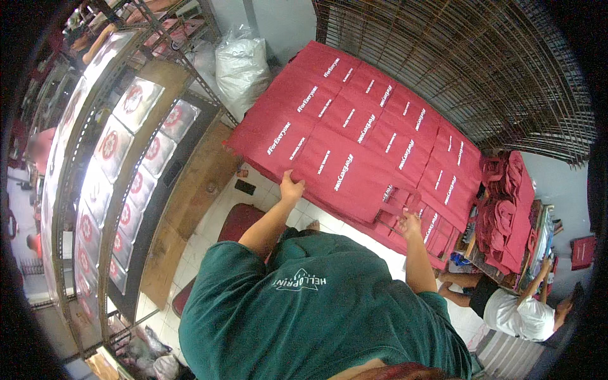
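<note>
Spread before me is a large layer of red printed cloth pieces [316, 136], laid in rows with white lettering. My left hand [291, 187] is at the near left edge of the cloth, its thumb and index finger apart. Farther right, my right hand [410, 223] has its fingers closed on a red cloth piece [398, 197] with a strap-like part, blurred by motion. Beside it, outlines like straps [443, 231] show on the cloth at the near right corner. What lies beneath the cloth is hidden.
Left stands a metal rack [136, 161] of clear-wrapped sheets with red round prints, by a wooden board [190, 209]. A white sack [242, 69] stands behind. Wire racks [468, 69] line the far right. Red cloth bundles [503, 215] and a person in white [522, 313] are right.
</note>
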Demonstrator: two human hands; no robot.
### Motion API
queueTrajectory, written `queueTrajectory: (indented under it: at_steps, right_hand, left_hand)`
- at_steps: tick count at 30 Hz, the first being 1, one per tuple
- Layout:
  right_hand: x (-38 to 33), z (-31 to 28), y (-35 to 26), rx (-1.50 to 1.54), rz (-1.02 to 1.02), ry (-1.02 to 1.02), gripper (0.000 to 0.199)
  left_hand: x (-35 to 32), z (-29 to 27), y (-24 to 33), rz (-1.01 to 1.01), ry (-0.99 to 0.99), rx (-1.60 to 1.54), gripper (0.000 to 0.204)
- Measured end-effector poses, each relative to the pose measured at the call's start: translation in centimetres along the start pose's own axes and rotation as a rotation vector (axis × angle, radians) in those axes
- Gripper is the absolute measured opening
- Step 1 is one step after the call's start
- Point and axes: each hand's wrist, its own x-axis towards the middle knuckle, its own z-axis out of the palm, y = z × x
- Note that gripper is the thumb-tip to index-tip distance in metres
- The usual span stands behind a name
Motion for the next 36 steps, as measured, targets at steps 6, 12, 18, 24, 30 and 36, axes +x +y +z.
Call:
queueTrajectory:
  at_steps: [6, 12, 18, 24, 30, 36]
  right_hand:
    - [0.0, -1.5, 1.0, -0.103, 0.011, 0.010, 0.019]
    - [-1.2, -1.1, 1.7, -0.123, 0.001, 0.017, 0.019]
    - [-0.7, -1.3, 2.3, -0.089, 0.000, -0.002, 0.024]
    - [-0.2, -1.2, 3.0, -0.073, -0.066, 0.058, 0.017]
    - [0.0, -2.0, 3.1, -0.078, -0.031, -0.035, 0.043]
    - [2.4, -3.8, 5.4, -0.071, 0.011, 0.021, 0.042]
  left_hand:
    - [0.2, -0.5, 0.5, 0.346, 0.138, 0.354, 0.052]
    - [0.6, -1.2, 0.0, 0.296, 0.106, 0.404, 0.051]
    - [0.6, -1.9, -0.1, 0.370, 0.117, 0.506, 0.050]
    - [1.6, -1.8, -1.8, 0.371, 0.116, 0.490, 0.049]
    - [1.4, -1.9, -0.7, 0.268, 0.048, 0.402, 0.052]
    - [1.1, -1.8, -0.4, 0.378, 0.053, 0.459, 0.054]
